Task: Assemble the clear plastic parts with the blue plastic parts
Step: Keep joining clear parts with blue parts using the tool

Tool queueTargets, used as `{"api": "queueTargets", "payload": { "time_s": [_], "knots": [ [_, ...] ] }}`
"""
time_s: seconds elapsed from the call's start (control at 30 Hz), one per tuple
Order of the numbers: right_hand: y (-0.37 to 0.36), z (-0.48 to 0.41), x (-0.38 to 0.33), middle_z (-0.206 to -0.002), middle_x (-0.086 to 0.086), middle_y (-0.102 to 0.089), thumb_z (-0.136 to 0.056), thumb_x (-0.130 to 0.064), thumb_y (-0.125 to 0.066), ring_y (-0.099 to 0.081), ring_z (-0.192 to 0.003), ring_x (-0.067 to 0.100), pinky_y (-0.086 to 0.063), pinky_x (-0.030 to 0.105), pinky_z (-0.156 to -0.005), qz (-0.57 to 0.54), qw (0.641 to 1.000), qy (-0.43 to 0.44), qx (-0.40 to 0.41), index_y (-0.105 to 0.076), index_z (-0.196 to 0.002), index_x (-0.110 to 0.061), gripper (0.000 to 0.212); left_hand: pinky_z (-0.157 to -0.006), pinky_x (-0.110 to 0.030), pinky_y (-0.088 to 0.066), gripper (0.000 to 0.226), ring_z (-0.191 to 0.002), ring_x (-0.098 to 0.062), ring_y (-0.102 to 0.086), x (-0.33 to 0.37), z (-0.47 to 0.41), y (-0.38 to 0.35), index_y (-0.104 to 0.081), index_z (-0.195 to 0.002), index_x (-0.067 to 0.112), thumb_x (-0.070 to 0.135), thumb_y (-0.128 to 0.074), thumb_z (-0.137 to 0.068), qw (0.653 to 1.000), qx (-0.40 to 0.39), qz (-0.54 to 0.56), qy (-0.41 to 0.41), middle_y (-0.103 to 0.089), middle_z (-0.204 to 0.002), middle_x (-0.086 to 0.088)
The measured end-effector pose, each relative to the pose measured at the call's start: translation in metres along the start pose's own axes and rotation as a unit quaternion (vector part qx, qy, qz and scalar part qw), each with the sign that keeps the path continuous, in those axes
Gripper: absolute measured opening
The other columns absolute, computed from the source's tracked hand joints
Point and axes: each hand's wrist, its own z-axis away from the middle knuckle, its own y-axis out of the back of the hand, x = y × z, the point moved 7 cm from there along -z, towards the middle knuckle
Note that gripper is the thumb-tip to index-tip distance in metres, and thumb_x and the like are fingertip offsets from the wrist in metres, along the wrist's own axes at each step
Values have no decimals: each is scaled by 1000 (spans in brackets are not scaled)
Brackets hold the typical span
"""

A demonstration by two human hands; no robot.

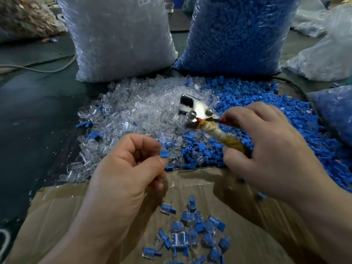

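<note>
Assembled pieces (192, 233) lie nearest; left hand (122, 174) pinches a blue part (164, 154), right hand (266, 149) grips a cloth-wrapped tool (213, 130).

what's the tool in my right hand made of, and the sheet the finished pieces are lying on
Tool head: looks like polished metal, mirror-bright reflections. Its handle: seemingly wrapped in whitish and yellowed cloth or tape. Sheet: brown cardboard, glossy clear tape over part of it.

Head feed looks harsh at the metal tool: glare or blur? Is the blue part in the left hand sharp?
Head view: it is glare on the metal tool, whiting out its face; the blue part pinched by the left hand is fairly sharp; the right hand looks slightly soft; wide-angle bending curves the frame edges.
</note>
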Motion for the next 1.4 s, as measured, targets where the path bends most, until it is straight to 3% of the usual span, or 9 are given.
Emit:
{"api": "queueTargets", "payload": {
  "time_s": [0.17, 0.37, 0.53, 0.7, 0.9, 1.03, 1.13, 1.23, 1.4],
  "knots": [
    [-3, 12, -17, -106, -13, -62, -73, -48, -47, -58, -95, 12, -49, 30, -78, -32, 995, 76, -49, -59, -123, -27, 55, -45, -19, -50, 20, -51, -15, -63, 7, -3, 6, -71, -79, 31, 27, -72, -60, 998, 4, -27, -50, -67, -66, -3],
    [-7, 15, -22, -115, -15, -64, -74, -49, -48, -56, -101, 4, -44, 21, -84, -27, 992, 97, -74, -58, -129, -25, 61, -50, -20, -53, 21, -57, -12, -66, 6, -3, 9, -71, -84, 33, 29, -77, -64, 996, -2, -35, -79, -69, -73, 2],
    [-8, 15, -22, -120, -16, -60, -76, -51, -49, -54, -109, 6, -48, 29, -92, -29, 990, 109, -86, -53, -134, -27, 62, -58, -29, -58, 30, -65, -16, -69, 3, -2, 11, -72, -88, 29, 36, -79, -59, 998, -4, -26, -63, -71, -81, -3],
    [-9, 15, -25, -113, -18, -63, -77, -56, -45, -58, -100, 6, -47, 26, -87, -11, 989, 118, -88, -57, -130, -28, 61, -58, -28, -58, 21, -64, -15, -68, 6, -1, 10, -72, -87, 31, 17, -73, -72, 996, -13, -42, -77, -70, -79, 0],
    [-8, 14, -28, -86, -17, -64, -75, -52, -44, -60, -77, 8, -46, 25, -70, 10, 990, 114, -85, -67, -115, -27, 52, -53, -20, -54, 18, -60, -11, -67, 10, 2, 9, -72, -86, 31, 22, -72, -70, 995, -9, -58, -84, -70, -76, 0],
    [-10, 14, -26, -87, -23, -61, -76, -56, -45, -56, -77, 2, -44, 21, -69, -6, 989, 105, -100, -65, -113, -33, 48, -53, -21, -54, 16, -59, -12, -67, 14, 3, 8, -72, -85, 31, 21, -76, -73, 993, -7, -72, -89, -69, -73, -1],
    [-10, 13, -14, -95, -25, -59, -74, -63, -44, -55, -88, 2, -44, 22, -79, 14, 993, 72, -94, -59, -118, -37, 53, -50, -19, -52, 18, -55, -12, -64, 12, 0, 12, -71, -84, 29, 17, -81, -76, 992, 14, -101, -80, -67, -68, -1],
    [-12, 4, 0, -100, -17, -60, -73, -68, -35, -52, -93, 10, -40, 29, -80, 86, 993, 24, -74, -56, -120, -35, 61, -46, -20, -49, 30, -50, -11, -60, -1, -5, 14, -70, -78, 29, -1, -70, -83, 993, 17, -117, -25, -63, -59, 0],
    [-24, -6, 4, -111, -11, -59, -72, -74, -36, -49, -103, 17, -32, 37, -91, 152, 982, 7, -110, -53, -124, -35, 67, -46, -16, -48, 34, -47, -10, -61, -9, 1, 0, -69, -81, 39, 5, -67, -86, 986, -19, -162, 32, -68, -61, -4]
  ]
}}
